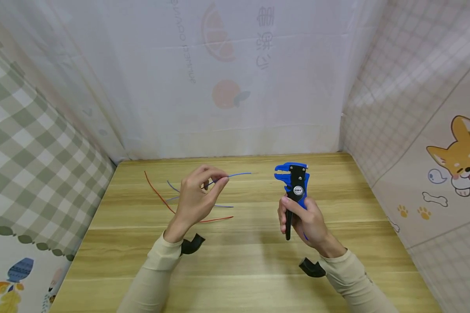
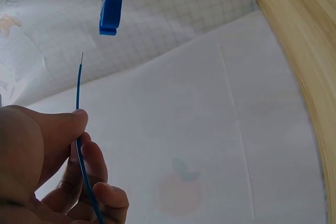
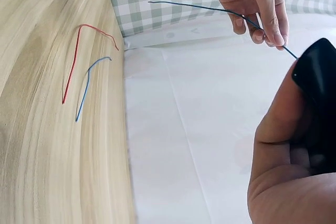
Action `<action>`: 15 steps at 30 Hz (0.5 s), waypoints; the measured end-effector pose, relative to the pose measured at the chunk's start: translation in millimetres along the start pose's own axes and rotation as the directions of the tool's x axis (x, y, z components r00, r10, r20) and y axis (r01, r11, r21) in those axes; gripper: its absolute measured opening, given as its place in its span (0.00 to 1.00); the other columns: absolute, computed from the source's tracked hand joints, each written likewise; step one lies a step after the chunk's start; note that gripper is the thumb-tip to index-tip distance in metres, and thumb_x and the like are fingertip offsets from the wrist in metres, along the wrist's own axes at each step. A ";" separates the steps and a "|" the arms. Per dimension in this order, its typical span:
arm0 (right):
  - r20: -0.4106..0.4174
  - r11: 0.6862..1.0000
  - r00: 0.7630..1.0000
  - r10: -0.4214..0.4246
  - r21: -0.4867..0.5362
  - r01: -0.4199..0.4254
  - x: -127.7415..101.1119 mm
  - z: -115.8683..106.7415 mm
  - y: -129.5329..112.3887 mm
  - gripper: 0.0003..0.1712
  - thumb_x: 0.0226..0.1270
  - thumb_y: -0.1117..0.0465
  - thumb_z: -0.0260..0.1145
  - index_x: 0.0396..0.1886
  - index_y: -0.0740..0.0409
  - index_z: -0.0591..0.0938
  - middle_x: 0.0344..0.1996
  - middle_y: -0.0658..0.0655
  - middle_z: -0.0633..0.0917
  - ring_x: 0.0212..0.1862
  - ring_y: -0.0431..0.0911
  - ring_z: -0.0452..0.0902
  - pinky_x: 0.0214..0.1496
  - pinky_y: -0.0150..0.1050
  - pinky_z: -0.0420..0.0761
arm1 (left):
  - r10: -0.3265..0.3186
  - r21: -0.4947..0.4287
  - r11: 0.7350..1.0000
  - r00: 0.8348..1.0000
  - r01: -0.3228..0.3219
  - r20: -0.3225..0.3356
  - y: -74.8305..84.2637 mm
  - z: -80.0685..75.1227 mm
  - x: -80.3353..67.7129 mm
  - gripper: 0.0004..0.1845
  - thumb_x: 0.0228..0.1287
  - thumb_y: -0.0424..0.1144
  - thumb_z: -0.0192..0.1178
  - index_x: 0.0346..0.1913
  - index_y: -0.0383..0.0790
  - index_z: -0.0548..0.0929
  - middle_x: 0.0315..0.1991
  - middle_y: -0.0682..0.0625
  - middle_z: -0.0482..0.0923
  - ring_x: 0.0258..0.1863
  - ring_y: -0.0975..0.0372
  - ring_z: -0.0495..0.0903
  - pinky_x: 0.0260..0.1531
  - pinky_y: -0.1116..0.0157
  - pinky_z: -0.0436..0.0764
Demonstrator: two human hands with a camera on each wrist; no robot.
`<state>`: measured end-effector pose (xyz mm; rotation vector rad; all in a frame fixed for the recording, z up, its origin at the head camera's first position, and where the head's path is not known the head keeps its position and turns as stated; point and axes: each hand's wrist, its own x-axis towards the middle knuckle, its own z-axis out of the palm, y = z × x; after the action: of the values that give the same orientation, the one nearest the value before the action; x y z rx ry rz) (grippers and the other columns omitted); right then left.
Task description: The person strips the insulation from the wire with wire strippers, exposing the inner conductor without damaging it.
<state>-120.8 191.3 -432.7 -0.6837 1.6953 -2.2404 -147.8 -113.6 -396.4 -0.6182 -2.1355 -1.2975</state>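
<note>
Two bare hands above a wood-grained table, seen from the head and from both wrists. The left hand holds a blue wire in a pinch: the tips of thumb and forefinger close together on it, with no gap visible between them, while the remaining fingers curl loosely beneath, as the left wrist view shows. A length of the wire projects beyond the pinch toward the right edge of the table, ending in a thin bare metal tip; the other part runs back past the palm. The held wire lies above the far half of the table, left of the wire stripper.

The right hand grasps this tool by its black and blue handles, fingers wrapped around and thumb laid over the black one. The tool stands with its head toward the far edge; its blue jaws are parted and face the wire tip, the two well apart.

On the table, a bent red wire extends from near the far left corner toward the middle, passing beneath the left hand. A second blue wire lies beside it, nearer the far edge and partly hidden by that hand.
</note>
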 end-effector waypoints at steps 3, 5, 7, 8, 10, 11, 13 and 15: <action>0.004 1.000 1.000 0.002 -0.002 -0.002 -1.5 -1.9 0.7 0.16 0.94 0.66 0.44 0.43 0.63 0.76 0.27 0.50 0.85 0.27 0.42 0.85 0.29 0.42 0.89 | -0.003 -0.013 1.000 1.000 0.003 0.020 -2.2 1.9 0.6 0.02 0.71 0.29 0.77 0.41 0.40 0.95 0.36 0.48 0.90 0.36 0.60 0.85 0.35 0.66 0.76; 0.005 1.000 1.000 0.003 0.001 -0.003 -2.2 -3.3 1.3 0.15 0.94 0.66 0.44 0.45 0.63 0.75 0.28 0.50 0.85 0.28 0.42 0.85 0.30 0.42 0.90 | 0.000 -0.017 1.000 0.999 0.000 0.040 -3.8 3.7 0.5 0.02 0.72 0.29 0.77 0.41 0.40 0.95 0.37 0.48 0.90 0.36 0.59 0.85 0.36 0.65 0.77; 0.007 1.000 1.000 0.005 0.009 -0.005 -2.9 -4.8 2.0 0.14 0.94 0.66 0.44 0.46 0.64 0.75 0.29 0.51 0.85 0.28 0.42 0.86 0.32 0.42 0.90 | 0.006 -0.016 1.000 0.998 -0.005 0.059 -5.4 5.5 0.3 0.03 0.72 0.29 0.76 0.41 0.39 0.94 0.37 0.48 0.90 0.36 0.59 0.85 0.37 0.65 0.78; 0.009 1.000 1.000 0.006 0.014 -0.006 -3.3 -5.6 2.3 0.14 0.94 0.67 0.44 0.46 0.64 0.75 0.30 0.51 0.86 0.29 0.42 0.86 0.32 0.42 0.91 | 0.010 -0.013 1.000 0.998 -0.009 0.066 -6.2 6.4 0.2 0.03 0.72 0.29 0.76 0.41 0.39 0.94 0.38 0.48 0.90 0.36 0.59 0.85 0.37 0.64 0.78; 0.020 1.000 1.000 0.006 0.025 -0.006 -3.9 -7.3 2.9 0.13 0.94 0.67 0.44 0.47 0.64 0.75 0.31 0.51 0.86 0.30 0.42 0.87 0.34 0.42 0.92 | 0.015 -0.004 1.000 0.997 -0.015 0.076 -7.7 7.7 0.1 0.03 0.72 0.28 0.76 0.41 0.39 0.94 0.38 0.47 0.90 0.36 0.59 0.86 0.37 0.64 0.79; 0.026 1.000 1.000 0.006 0.030 -0.007 -4.1 -8.2 3.1 0.13 0.94 0.67 0.44 0.48 0.64 0.74 0.31 0.51 0.86 0.30 0.42 0.87 0.35 0.41 0.92 | 0.017 -0.001 1.000 0.997 -0.017 0.079 -8.3 8.3 0.2 0.03 0.72 0.28 0.76 0.41 0.39 0.94 0.38 0.47 0.90 0.36 0.58 0.86 0.37 0.63 0.80; 0.041 0.999 0.999 0.009 0.041 -0.011 -4.5 -9.8 3.3 0.12 0.94 0.68 0.43 0.49 0.64 0.74 0.32 0.52 0.86 0.32 0.42 0.88 0.37 0.41 0.92 | 0.015 0.004 1.000 0.996 -0.015 0.084 -9.8 9.3 0.5 0.02 0.73 0.29 0.75 0.42 0.39 0.93 0.38 0.47 0.90 0.37 0.58 0.86 0.38 0.62 0.81; 0.056 0.998 0.998 0.015 0.053 -0.018 -4.8 -11.3 3.0 0.12 0.94 0.68 0.43 0.50 0.64 0.73 0.34 0.52 0.86 0.33 0.42 0.88 0.39 0.42 0.93 | 0.007 0.006 1.000 0.996 -0.007 0.093 -11.4 10.0 0.8 0.01 0.74 0.30 0.75 0.42 0.38 0.93 0.39 0.47 0.90 0.38 0.58 0.87 0.39 0.61 0.82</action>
<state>-122.7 202.1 -438.9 -0.7108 1.6038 -2.2253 -157.9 -109.3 -406.9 -0.6952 -2.2098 -1.2802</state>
